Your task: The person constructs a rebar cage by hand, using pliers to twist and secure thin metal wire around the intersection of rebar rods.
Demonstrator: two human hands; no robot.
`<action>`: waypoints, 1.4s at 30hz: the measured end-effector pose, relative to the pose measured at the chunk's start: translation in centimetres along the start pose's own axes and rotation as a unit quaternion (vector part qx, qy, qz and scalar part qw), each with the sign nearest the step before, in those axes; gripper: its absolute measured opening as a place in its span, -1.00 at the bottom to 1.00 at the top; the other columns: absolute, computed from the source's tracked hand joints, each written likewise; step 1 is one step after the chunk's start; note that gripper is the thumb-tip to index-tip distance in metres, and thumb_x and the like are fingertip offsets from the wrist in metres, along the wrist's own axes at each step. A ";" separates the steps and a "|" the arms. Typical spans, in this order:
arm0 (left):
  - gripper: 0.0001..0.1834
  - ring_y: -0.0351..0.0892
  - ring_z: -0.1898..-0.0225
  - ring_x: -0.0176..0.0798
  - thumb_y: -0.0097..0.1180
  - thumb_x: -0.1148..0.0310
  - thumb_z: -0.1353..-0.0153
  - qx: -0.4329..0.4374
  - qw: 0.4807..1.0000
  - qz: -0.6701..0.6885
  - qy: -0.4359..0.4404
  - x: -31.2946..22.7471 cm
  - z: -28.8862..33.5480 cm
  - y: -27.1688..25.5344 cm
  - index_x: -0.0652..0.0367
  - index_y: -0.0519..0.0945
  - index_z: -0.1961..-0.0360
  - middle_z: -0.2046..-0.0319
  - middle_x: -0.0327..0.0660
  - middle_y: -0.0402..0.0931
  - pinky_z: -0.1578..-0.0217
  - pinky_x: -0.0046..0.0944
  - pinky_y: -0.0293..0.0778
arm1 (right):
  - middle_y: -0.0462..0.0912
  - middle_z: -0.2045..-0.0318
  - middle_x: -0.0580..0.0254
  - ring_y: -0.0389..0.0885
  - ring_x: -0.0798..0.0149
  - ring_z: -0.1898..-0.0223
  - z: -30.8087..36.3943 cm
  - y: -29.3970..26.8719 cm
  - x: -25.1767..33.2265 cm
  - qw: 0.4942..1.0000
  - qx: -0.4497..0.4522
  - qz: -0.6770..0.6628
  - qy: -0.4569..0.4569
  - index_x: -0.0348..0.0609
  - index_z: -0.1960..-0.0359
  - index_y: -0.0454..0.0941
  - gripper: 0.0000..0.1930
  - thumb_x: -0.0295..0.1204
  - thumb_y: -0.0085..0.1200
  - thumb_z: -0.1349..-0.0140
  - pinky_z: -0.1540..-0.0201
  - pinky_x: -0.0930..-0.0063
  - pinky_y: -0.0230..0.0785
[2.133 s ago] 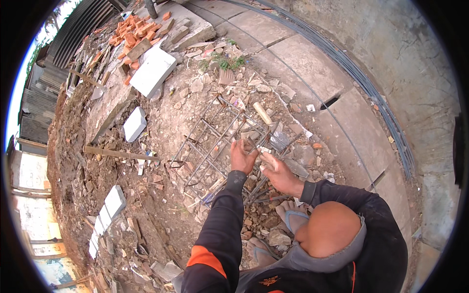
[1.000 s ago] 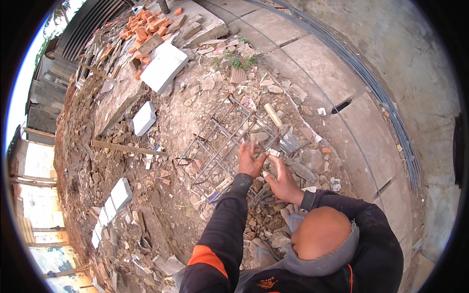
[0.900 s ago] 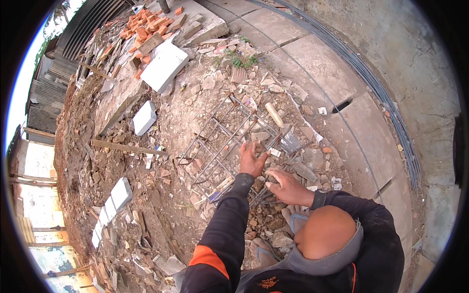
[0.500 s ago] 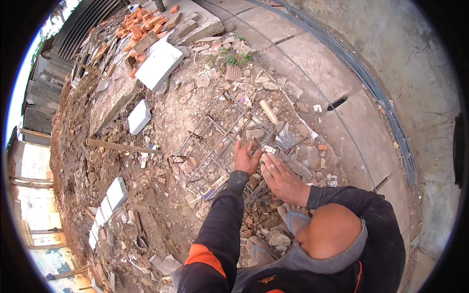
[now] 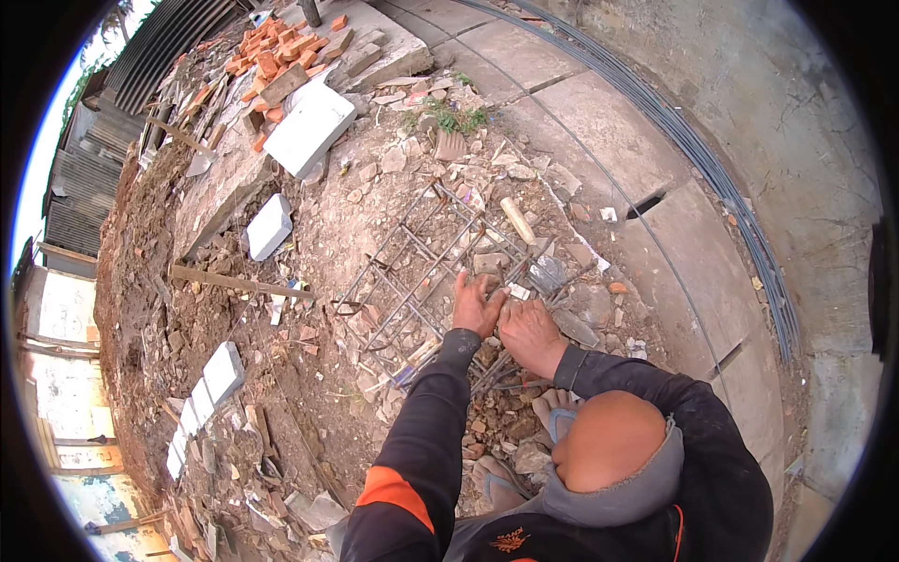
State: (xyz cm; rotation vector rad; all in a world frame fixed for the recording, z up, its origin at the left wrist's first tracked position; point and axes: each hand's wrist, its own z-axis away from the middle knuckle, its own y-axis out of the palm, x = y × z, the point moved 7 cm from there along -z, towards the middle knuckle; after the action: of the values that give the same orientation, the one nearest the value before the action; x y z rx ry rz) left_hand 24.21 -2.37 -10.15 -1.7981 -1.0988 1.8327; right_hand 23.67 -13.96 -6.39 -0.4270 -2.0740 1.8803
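Observation:
A cage of thin steel rebar [image 5: 412, 304], made of long bars joined by square stirrups, lies on the rubble in front of me. My left hand [image 5: 476, 307] is closed at its near right end, fingers curled around a bar. Right beside it, almost touching, my right hand [image 5: 531, 334] is closed in a fist at the same end of the cage. What the right fingers hold is hidden by the hand. A crumpled clear plastic piece [image 5: 548, 273] and a short pale stick [image 5: 516, 221] lie just beyond my hands.
White blocks [image 5: 309, 129] and orange bricks [image 5: 273, 51] are at far left. A wooden strip [image 5: 242, 281] lies left of the cage. Long rebar rods [image 5: 688, 131] run along the wall [image 5: 805, 131] on the right, over concrete slabs [image 5: 618, 122]. My sandalled feet [image 5: 498, 483] rest on loose stones.
My right hand has gone from flat, outstretched fingers to a closed fist, shifting slightly left and closer to my left hand. The left hand stays almost in place at the cage.

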 end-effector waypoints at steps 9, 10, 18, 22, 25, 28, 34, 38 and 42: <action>-0.46 0.53 -0.08 0.21 0.22 0.11 -0.29 0.041 0.999 -0.007 -0.028 -0.3 0.1 0.5 0.48 0.59 0.00 0.08 0.24 0.61 -0.44 0.06 0.00 | 0.63 0.48 0.18 0.69 0.20 0.37 0.1 0.0 -0.4 0.999 0.025 -0.039 -0.007 -0.22 0.41 0.65 -0.87 -0.45 0.11 -0.06 0.32 0.33 0.48; -0.46 0.53 -0.08 0.21 0.22 0.11 -0.29 0.039 0.999 -0.002 -0.027 -0.6 0.1 0.5 0.48 0.59 0.00 0.08 0.24 0.61 -0.44 0.06 0.00 | 0.63 0.49 0.17 0.69 0.19 0.38 0.2 -0.2 -0.5 0.999 0.019 -0.044 -0.004 -0.22 0.42 0.65 -0.88 -0.45 0.12 -0.06 0.32 0.32 0.48; -0.63 0.59 0.23 0.22 0.20 0.18 -0.28 -0.064 0.996 -0.019 0.059 0.4 0.7 0.0 0.31 0.60 0.12 0.46 0.13 0.57 -0.37 0.09 0.10 | 0.65 0.49 0.12 0.70 0.15 0.39 -0.1 -0.8 0.2 0.998 0.011 -0.063 -0.022 -0.22 0.45 0.62 -0.91 -0.48 0.11 -0.05 0.35 0.29 0.51; -0.42 0.51 -0.11 0.26 0.18 0.06 -0.32 0.031 0.999 -0.024 -0.016 0.2 0.2 0.6 0.50 0.59 -0.01 0.06 0.28 0.60 -0.43 0.08 0.02 | 0.66 0.51 0.11 0.72 0.15 0.40 0.3 -0.8 -0.2 0.996 0.000 -0.089 -0.018 -0.23 0.46 0.61 -0.92 -0.49 0.10 -0.04 0.34 0.29 0.52; -0.42 0.51 -0.12 0.27 0.18 0.06 -0.31 0.048 0.998 -0.038 -0.029 0.4 0.2 0.8 0.48 0.59 -0.02 0.06 0.26 0.60 -0.43 0.09 0.01 | 0.66 0.52 0.10 0.72 0.13 0.40 0.2 -1.0 -0.3 0.995 0.012 -0.098 -0.014 -0.24 0.46 0.60 -0.91 -0.49 0.10 -0.03 0.34 0.27 0.53; -0.62 0.59 0.16 0.20 0.19 0.17 -0.29 -0.030 0.998 -0.036 0.037 0.1 0.6 0.2 0.30 0.59 0.08 0.35 0.14 0.62 -0.38 0.10 0.08 | 0.66 0.53 0.10 0.72 0.11 0.40 0.1 -1.2 -0.3 0.990 -0.022 -0.137 -0.005 -0.26 0.47 0.60 -0.90 -0.48 0.10 -0.03 0.33 0.24 0.54; -0.61 0.61 0.02 0.09 0.19 0.17 -0.30 -0.010 1.000 -0.015 0.016 0.3 0.6 0.9 0.30 0.65 0.04 0.16 0.06 0.67 -0.41 0.10 0.03 | 0.67 0.49 0.01 0.72 0.07 0.39 0.1 -1.1 -0.7 0.986 -0.001 -0.167 0.004 -0.31 0.41 0.58 -0.87 -0.49 0.10 -0.04 0.32 0.19 0.55; -0.63 0.61 0.03 0.10 0.25 0.20 -0.28 -0.015 1.000 -0.003 0.019 0.1 0.5 0.7 0.38 0.66 0.16 0.16 0.10 0.66 -0.43 0.08 0.03 | 0.68 0.38 -0.13 0.72 0.00 0.28 0.8 -2.2 -1.0 0.980 -0.004 -0.196 0.010 -0.35 0.33 0.56 -0.82 -0.49 0.09 -0.05 0.23 0.17 0.56; -0.65 0.61 0.04 0.10 0.23 0.21 -0.30 -0.023 1.000 0.011 0.011 -0.5 0.1 0.9 0.36 0.68 0.21 0.20 0.10 0.67 -0.42 0.08 0.03 | 0.67 0.25 -0.22 0.66 -0.13 0.07 5.2 -2.7 -4.2 0.940 0.014 -0.341 -0.023 -0.46 0.10 0.55 -0.70 -0.48 0.00 -0.21 0.07 0.11 0.52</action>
State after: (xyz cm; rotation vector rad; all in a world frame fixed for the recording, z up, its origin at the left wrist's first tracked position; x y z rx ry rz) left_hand 24.42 -3.37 -10.47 -1.8583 -1.1250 1.8111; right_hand 25.29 -20.72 -4.33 0.3196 -1.8749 1.4923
